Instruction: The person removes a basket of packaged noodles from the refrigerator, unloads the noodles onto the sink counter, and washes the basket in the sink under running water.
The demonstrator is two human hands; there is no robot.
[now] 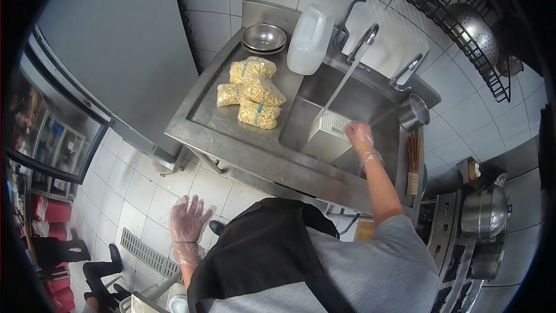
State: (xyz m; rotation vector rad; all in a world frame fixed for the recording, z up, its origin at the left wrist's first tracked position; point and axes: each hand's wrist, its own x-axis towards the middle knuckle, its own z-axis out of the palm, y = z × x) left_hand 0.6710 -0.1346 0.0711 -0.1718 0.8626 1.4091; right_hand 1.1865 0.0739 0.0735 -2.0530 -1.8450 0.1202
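My right hand point(360, 134), in a clear plastic glove, is closed on the edge of a white perforated basket point(325, 144). The basket sits tilted in the steel sink point(302, 110), and a stream of water from the faucet point(366, 39) runs down onto it. What the basket contains, if anything, I cannot see. Off to the left, clear of the counter and over the tiled floor, my left hand point(187, 220) is gloved too, fingers spread, holding nothing. Several clear bags of pale yellow strips point(258, 114) are piled on the drainboard.
Steel bowls point(264, 37) and a white plastic jug point(310, 40) stand behind the bags. At the sink's right are a steel pot point(413, 112) and a bundle of brown sticks point(413, 162). A wire rack point(463, 26) hangs overhead. Another person's legs point(103, 272) show lower left.
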